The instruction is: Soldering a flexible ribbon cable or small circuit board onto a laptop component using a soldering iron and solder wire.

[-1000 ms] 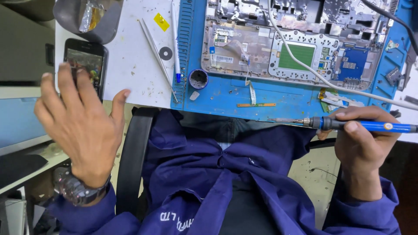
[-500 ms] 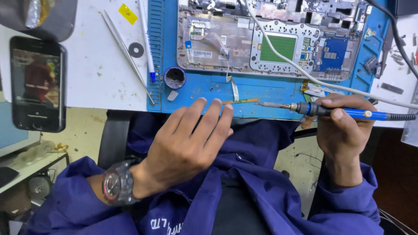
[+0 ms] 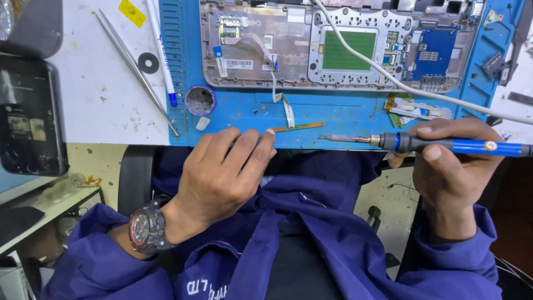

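**Soldering iron in hand, small strip pinned at mat edge**

Right hand [image 3: 449, 166] is wrapped around the blue handle of a soldering iron [image 3: 444, 145], held level, its metal tip pointing left over the blue mat [image 3: 344, 114]. Left hand [image 3: 222, 175] lies flat, holding nothing, fingers together; the fingertips [image 3: 270, 133] press on the near edge of the mat, touching the end of a thin strip [image 3: 300, 126].

The strip looks light, narrow and stiff, likely brittle; best held down at one end or by its edges. The iron is rigid, its tip probably hot; the handle is the only safe hold.

An opened laptop base [image 3: 338, 47] sits further back, grey plastic with green and blue boards. A white cable [image 3: 388, 78] crosses it. Tweezers [image 3: 133, 69] and a pen [image 3: 161, 53] lie on the white table [image 3: 105, 111], a dark phone [image 3: 30, 114] at left.
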